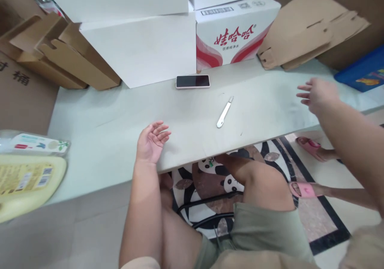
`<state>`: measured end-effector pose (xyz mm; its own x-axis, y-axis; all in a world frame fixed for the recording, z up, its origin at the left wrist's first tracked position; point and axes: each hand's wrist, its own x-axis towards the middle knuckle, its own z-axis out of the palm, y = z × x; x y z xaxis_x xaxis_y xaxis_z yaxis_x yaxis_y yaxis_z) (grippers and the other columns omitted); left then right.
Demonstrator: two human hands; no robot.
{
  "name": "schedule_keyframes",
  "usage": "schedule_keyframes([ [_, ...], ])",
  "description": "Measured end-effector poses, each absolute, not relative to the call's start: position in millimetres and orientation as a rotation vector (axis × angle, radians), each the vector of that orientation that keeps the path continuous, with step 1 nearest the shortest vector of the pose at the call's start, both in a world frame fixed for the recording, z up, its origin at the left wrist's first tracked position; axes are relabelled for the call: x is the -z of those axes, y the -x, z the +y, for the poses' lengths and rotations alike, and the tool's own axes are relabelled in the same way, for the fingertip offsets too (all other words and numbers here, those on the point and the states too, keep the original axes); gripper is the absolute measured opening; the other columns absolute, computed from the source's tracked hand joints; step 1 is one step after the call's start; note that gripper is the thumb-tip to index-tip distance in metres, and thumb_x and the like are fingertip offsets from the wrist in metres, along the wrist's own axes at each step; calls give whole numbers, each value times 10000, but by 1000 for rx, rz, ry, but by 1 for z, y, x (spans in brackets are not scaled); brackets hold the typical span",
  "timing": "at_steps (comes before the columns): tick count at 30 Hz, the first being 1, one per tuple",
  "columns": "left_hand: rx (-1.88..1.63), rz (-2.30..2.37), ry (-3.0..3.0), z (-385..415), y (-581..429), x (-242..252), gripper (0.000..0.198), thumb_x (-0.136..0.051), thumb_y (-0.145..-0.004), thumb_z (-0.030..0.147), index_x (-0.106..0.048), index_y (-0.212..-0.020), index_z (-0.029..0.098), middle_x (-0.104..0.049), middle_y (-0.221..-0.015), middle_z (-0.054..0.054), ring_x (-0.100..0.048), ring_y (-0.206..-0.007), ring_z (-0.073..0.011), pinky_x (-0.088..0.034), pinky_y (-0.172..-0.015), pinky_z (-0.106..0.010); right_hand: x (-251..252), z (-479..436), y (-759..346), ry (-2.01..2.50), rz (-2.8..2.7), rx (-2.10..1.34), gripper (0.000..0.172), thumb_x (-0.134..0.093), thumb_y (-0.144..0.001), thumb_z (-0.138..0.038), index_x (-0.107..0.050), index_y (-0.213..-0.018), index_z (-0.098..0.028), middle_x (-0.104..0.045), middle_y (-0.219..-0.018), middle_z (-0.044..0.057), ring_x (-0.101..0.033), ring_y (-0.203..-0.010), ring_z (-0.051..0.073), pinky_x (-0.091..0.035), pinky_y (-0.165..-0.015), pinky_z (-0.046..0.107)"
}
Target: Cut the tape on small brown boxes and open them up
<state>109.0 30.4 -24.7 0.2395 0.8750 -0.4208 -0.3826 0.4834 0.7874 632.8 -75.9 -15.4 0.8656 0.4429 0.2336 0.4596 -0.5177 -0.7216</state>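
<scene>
My left hand (151, 141) rests near the front edge of the pale table (99, 125), palm up, fingers loosely spread, holding nothing. My right hand (318, 94) hovers over the right side of the table with fingers stretched out toward the left, also holding nothing. Between the hands lies a small white utility knife (224, 113), tilted, closer to the right hand. Behind it a phone (193, 81) lies flat with a dark screen, against the white boxes.
Large white boxes (141, 49) and a red-printed carton (234, 33) stand at the back. Flattened brown cardboard (312, 29) leans at back right, folded cardboard (60, 57) at back left. A yellow package (27, 181) lies at left. Another person's feet in pink sandals (307, 147) are at right.
</scene>
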Motion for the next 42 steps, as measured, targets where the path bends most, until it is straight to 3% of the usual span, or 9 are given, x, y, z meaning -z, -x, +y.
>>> schedule_keyframes([
  [7,-928,1002,-574,27,-109,21,256,-508,-866,286,-722,-838,149,-769,-708,-43,-736,-576,-137,-573,-525,-204,23,-97,-540,2350,-822,-200,90,-639,-815,-182,-641,-900,-212,-699,-1018,113,-476,-679,141,-417,-864,395],
  [15,-1056,899,-434,15,-82,16,296,-466,-883,301,-709,-834,139,-746,-681,-40,-714,-551,-132,-533,-530,-217,16,-7,-378,1886,-1646,-391,245,-537,-760,-186,-675,-959,-224,-644,-793,48,-579,-667,205,-505,-758,389],
  [19,-1118,830,-412,12,-53,13,277,-494,-857,310,-711,-855,136,-747,-698,-45,-719,-573,-141,-529,-553,-224,10,60,-292,1590,-2005,-346,335,-530,-756,-149,-682,-1046,-218,-672,-1179,115,-669,-817,226,-552,-804,421],
  [24,-1177,750,-383,14,-23,10,259,-549,-828,343,-706,-857,139,-748,-719,-56,-722,-597,-158,-533,-594,-249,-19,162,-181,1528,-2208,-255,415,-609,-803,-104,-645,-1212,-166,-632,-1325,146,-729,-939,260,-554,-979,502],
  [27,-1193,680,-392,18,-14,16,276,-603,-801,397,-710,-866,150,-756,-751,-69,-734,-634,-178,-537,-617,-272,-49,227,-126,1437,-2258,-183,488,-584,-826,-72,-589,-1313,-99,-438,-1561,159,-608,-1318,316,-444,-1105,516],
  [29,-1205,636,-404,19,-11,21,302,-639,-780,435,-714,-875,158,-757,-761,-70,-741,-651,-183,-536,-623,-276,-68,262,-99,1482,-2246,-179,482,-579,-827,-106,-601,-1307,-72,-313,-1632,160,-546,-1381,365,-390,-1110,556],
  [32,-1205,604,-417,19,-8,26,336,-667,-756,473,-717,-886,168,-754,-769,-69,-744,-664,-188,-526,-619,-277,-89,292,-77,1688,-2268,-212,391,-608,-766,-119,-680,-1130,5,-342,-1609,159,-534,-1368,400,-362,-1104,536],
  [37,-1299,669,-462,17,-3,25,328,-632,-782,487,-681,-883,178,-722,-754,-59,-721,-655,-188,-500,-624,-299,-94,255,-84,1626,-2213,-121,298,-508,-839,-61,-750,-1006,-11,-648,-1314,80,-583,-1344,299,-411,-1104,435],
  [42,-1852,1118,-465,15,6,25,187,-493,-916,393,-540,-859,222,-626,-781,-14,-690,-794,-143,-477,-758,-277,-72,125,-168,1313,-1993,58,165,-567,-778,-58,-696,-788,-162,-728,-932,54,-692,-835,154,-548,-862,356],
])
